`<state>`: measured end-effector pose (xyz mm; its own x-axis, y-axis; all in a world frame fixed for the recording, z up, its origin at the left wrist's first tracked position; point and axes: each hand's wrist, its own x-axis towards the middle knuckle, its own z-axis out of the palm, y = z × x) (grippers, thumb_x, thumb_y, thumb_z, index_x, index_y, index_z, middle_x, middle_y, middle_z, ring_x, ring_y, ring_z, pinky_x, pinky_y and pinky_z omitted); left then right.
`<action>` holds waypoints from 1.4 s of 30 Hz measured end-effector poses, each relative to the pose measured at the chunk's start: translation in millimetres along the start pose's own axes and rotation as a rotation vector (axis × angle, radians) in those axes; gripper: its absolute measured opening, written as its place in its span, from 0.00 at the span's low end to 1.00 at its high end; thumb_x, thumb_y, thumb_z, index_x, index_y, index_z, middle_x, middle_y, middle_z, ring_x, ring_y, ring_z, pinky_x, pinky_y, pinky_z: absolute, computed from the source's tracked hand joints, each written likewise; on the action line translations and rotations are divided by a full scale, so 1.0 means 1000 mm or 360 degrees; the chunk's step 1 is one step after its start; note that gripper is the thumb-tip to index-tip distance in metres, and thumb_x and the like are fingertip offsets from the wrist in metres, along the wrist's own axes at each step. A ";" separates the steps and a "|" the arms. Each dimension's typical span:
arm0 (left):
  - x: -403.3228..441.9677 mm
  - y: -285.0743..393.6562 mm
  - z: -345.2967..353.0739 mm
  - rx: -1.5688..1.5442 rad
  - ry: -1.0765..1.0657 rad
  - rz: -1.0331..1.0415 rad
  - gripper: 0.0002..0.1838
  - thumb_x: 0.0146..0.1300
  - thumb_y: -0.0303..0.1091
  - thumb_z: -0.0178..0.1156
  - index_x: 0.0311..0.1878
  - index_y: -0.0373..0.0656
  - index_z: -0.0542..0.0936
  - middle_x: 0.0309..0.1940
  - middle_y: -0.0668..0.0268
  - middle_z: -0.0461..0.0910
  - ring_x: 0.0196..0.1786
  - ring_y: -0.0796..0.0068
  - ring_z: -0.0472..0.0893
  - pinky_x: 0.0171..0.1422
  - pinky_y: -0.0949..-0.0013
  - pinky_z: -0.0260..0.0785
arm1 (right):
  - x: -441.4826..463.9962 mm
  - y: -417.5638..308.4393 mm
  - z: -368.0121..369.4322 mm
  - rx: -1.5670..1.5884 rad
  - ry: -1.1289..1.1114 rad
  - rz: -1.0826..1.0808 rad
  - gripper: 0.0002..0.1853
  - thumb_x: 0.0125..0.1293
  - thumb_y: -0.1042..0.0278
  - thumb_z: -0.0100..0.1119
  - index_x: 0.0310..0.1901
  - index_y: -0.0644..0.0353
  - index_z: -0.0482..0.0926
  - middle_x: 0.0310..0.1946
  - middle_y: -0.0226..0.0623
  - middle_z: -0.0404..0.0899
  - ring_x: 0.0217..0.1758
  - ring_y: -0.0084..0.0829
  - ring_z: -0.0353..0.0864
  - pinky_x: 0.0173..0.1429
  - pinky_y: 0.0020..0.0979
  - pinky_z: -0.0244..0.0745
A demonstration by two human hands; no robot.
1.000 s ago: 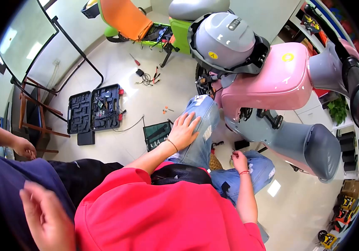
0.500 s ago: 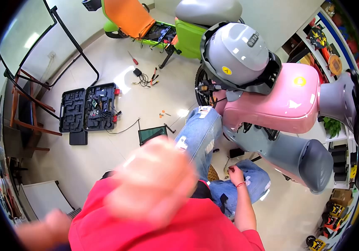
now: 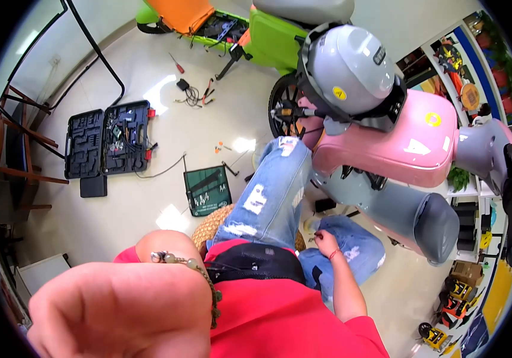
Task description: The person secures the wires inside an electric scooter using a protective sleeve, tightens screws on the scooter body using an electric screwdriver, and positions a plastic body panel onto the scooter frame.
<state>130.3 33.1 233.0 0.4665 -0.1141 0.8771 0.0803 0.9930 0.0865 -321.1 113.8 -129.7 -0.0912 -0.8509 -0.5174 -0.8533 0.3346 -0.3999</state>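
I see the scooter [image 3: 387, 146] ahead and rightward of my right hand [image 3: 327, 243], the nearer one, its long axis slanting across the view, my left hand [image 3: 122, 310] well apart; whether either's fingers grip anything, I cannot tell.

Green scooter [image 3: 275, 40] — orange panel [image 3: 185, 13], wooden chair [image 3: 32, 175], leafy plant [image 3: 459, 178]

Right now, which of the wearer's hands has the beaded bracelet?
The left hand, large at lower left, wears the beaded bracelet; the right hand, by the jeans, has a thin red band instead.
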 end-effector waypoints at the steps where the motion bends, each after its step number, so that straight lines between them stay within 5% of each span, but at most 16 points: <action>1: 0.000 0.000 -0.005 0.0036 -0.0018 0.0004 0.11 0.64 0.28 0.55 0.48 0.45 0.80 0.45 0.64 0.78 0.42 0.71 0.76 0.43 0.70 0.66 | 0.000 -0.004 -0.005 0.0034 -0.0019 0.0019 0.16 0.62 0.64 0.59 0.48 0.65 0.80 0.38 0.48 0.85 0.43 0.39 0.85 0.50 0.34 0.78; 5: -0.022 -0.016 -0.030 0.0426 -0.0358 -0.0160 0.12 0.63 0.25 0.55 0.49 0.44 0.79 0.47 0.61 0.78 0.44 0.69 0.76 0.45 0.68 0.67 | 0.012 -0.018 -0.008 0.0294 -0.0126 0.0021 0.18 0.63 0.68 0.60 0.52 0.69 0.76 0.41 0.46 0.84 0.42 0.35 0.85 0.49 0.32 0.79; 6: -0.038 -0.027 -0.033 0.0570 -0.0528 -0.0346 0.12 0.63 0.24 0.54 0.50 0.43 0.79 0.47 0.60 0.78 0.44 0.68 0.76 0.45 0.68 0.67 | 0.015 -0.021 -0.011 0.0439 -0.0122 -0.0015 0.17 0.63 0.70 0.60 0.52 0.69 0.76 0.41 0.45 0.84 0.43 0.33 0.85 0.48 0.31 0.79; 8: -0.095 -0.050 -0.026 0.0697 -0.0685 -0.1226 0.13 0.62 0.22 0.56 0.50 0.39 0.78 0.49 0.57 0.78 0.47 0.64 0.76 0.52 0.66 0.69 | 0.021 -0.029 -0.018 0.0591 -0.0103 -0.0060 0.17 0.64 0.72 0.59 0.53 0.69 0.75 0.41 0.43 0.84 0.43 0.31 0.85 0.48 0.30 0.79; 9: -0.131 -0.062 -0.034 0.0719 -0.0878 -0.1669 0.18 0.62 0.25 0.59 0.55 0.37 0.75 0.55 0.51 0.75 0.54 0.56 0.76 0.61 0.61 0.67 | 0.020 -0.035 -0.019 0.0737 -0.0122 -0.0061 0.16 0.65 0.73 0.58 0.53 0.70 0.75 0.40 0.42 0.83 0.43 0.30 0.84 0.48 0.29 0.79; 10: -0.184 -0.069 -0.053 0.1001 -0.1280 -0.1682 0.27 0.65 0.37 0.60 0.64 0.37 0.68 0.63 0.48 0.69 0.63 0.48 0.70 0.67 0.55 0.63 | 0.016 -0.041 -0.018 0.0886 -0.0147 -0.0057 0.15 0.66 0.74 0.58 0.52 0.70 0.75 0.40 0.42 0.83 0.44 0.28 0.84 0.48 0.28 0.79; 12: -0.283 -0.051 -0.089 0.1267 -0.1491 -0.1885 0.37 0.64 0.46 0.62 0.71 0.39 0.60 0.68 0.45 0.62 0.67 0.43 0.66 0.70 0.52 0.60 | 0.012 -0.058 -0.019 0.0910 -0.0177 -0.0065 0.14 0.67 0.74 0.57 0.53 0.70 0.74 0.40 0.42 0.82 0.45 0.29 0.84 0.49 0.28 0.79; 15: -0.294 -0.026 -0.072 0.1425 -0.1538 -0.1706 0.31 0.62 0.35 0.63 0.66 0.38 0.66 0.60 0.47 0.71 0.63 0.45 0.70 0.69 0.53 0.62 | 0.014 -0.069 -0.019 0.0904 -0.0229 -0.0150 0.14 0.68 0.73 0.57 0.53 0.70 0.74 0.42 0.41 0.82 0.45 0.29 0.83 0.52 0.28 0.78; 20: -0.228 -0.027 -0.053 0.0678 -0.1767 -0.1076 0.21 0.54 0.27 0.63 0.54 0.41 0.76 0.48 0.58 0.79 0.53 0.56 0.78 0.60 0.58 0.68 | 0.018 -0.094 -0.025 0.1033 -0.0222 -0.0209 0.14 0.68 0.71 0.58 0.52 0.68 0.76 0.40 0.39 0.83 0.42 0.25 0.83 0.49 0.26 0.77; 22: -0.243 -0.037 -0.049 0.0682 -0.1724 -0.1182 0.23 0.54 0.27 0.63 0.55 0.42 0.76 0.53 0.59 0.77 0.57 0.57 0.75 0.60 0.58 0.68 | 0.017 -0.094 -0.023 0.1079 -0.0249 -0.0184 0.14 0.68 0.71 0.58 0.52 0.68 0.76 0.40 0.39 0.83 0.43 0.25 0.83 0.49 0.25 0.77; 25: -0.259 -0.053 -0.044 0.1339 -0.1935 -0.1187 0.25 0.56 0.32 0.62 0.59 0.46 0.76 0.65 0.60 0.69 0.69 0.57 0.66 0.69 0.55 0.61 | 0.022 -0.089 -0.028 0.1054 -0.0222 -0.0300 0.14 0.68 0.72 0.58 0.52 0.68 0.76 0.40 0.38 0.83 0.43 0.25 0.83 0.49 0.25 0.77; 31: -0.281 -0.042 -0.049 0.1459 -0.1946 -0.1031 0.25 0.59 0.36 0.60 0.62 0.49 0.74 0.69 0.63 0.66 0.73 0.60 0.62 0.76 0.56 0.53 | 0.013 -0.069 -0.049 0.1148 -0.0151 -0.0351 0.12 0.70 0.73 0.55 0.52 0.69 0.75 0.41 0.40 0.83 0.43 0.28 0.83 0.49 0.28 0.78; 35: -0.281 -0.040 -0.050 0.1413 -0.1923 -0.1026 0.30 0.59 0.37 0.62 0.66 0.46 0.70 0.68 0.58 0.66 0.71 0.54 0.63 0.75 0.54 0.54 | 0.007 -0.058 -0.068 0.1267 -0.0052 -0.0299 0.11 0.69 0.75 0.55 0.51 0.69 0.75 0.40 0.42 0.83 0.43 0.28 0.83 0.50 0.27 0.78; 37: -0.284 -0.028 -0.053 0.1683 -0.1501 -0.1353 0.32 0.61 0.40 0.62 0.68 0.43 0.66 0.67 0.54 0.65 0.69 0.53 0.64 0.73 0.54 0.56 | 0.001 -0.053 -0.076 0.1295 0.0045 -0.0342 0.11 0.69 0.75 0.54 0.51 0.69 0.75 0.40 0.42 0.83 0.42 0.28 0.83 0.49 0.27 0.78; 40: -0.294 -0.022 -0.074 0.1732 -0.1453 -0.1690 0.35 0.61 0.40 0.62 0.69 0.40 0.63 0.65 0.50 0.65 0.68 0.52 0.65 0.71 0.55 0.59 | -0.005 -0.040 -0.082 0.1388 0.0202 -0.0398 0.12 0.70 0.73 0.54 0.53 0.67 0.74 0.40 0.39 0.84 0.40 0.25 0.83 0.44 0.23 0.75; 42: -0.287 -0.016 -0.075 0.1684 -0.1442 -0.1605 0.30 0.61 0.37 0.62 0.65 0.39 0.67 0.62 0.51 0.69 0.64 0.52 0.69 0.69 0.56 0.62 | -0.009 -0.028 -0.080 0.1533 0.0327 -0.0325 0.13 0.71 0.73 0.53 0.54 0.67 0.74 0.40 0.39 0.83 0.40 0.25 0.83 0.45 0.23 0.76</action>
<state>61.5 48.0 -55.4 -0.0367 -0.9750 0.2191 -0.7380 0.1743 0.6519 -337.4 80.3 -53.5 -0.1537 -0.9516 -0.2663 -0.0919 0.2821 -0.9550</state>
